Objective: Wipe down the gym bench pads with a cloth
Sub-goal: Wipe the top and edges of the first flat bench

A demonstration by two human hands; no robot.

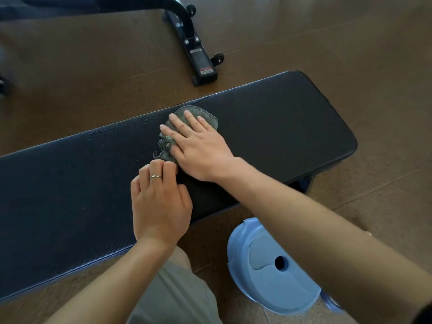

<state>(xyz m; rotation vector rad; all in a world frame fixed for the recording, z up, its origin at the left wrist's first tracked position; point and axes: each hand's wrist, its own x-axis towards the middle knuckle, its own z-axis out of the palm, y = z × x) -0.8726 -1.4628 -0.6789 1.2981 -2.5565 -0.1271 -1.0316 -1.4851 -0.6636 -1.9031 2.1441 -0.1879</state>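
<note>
A long black textured bench pad (280, 127) runs across the middle of the head view. On it lies a crumpled grey-green cloth (203, 114). My right hand (198, 146) presses flat on the cloth with its fingers straight and spread. My left hand (160, 202), wearing a ring, sits just nearer to me, and its curled fingertips pinch the cloth's near corner. Wet droplets (112, 133) show on the pad to the left of the cloth.
A blue plastic stool (264, 265) stands on the floor right of my knee, under my right forearm. A black metal equipment frame (198, 57) with small wheels lies on the brown floor beyond the bench.
</note>
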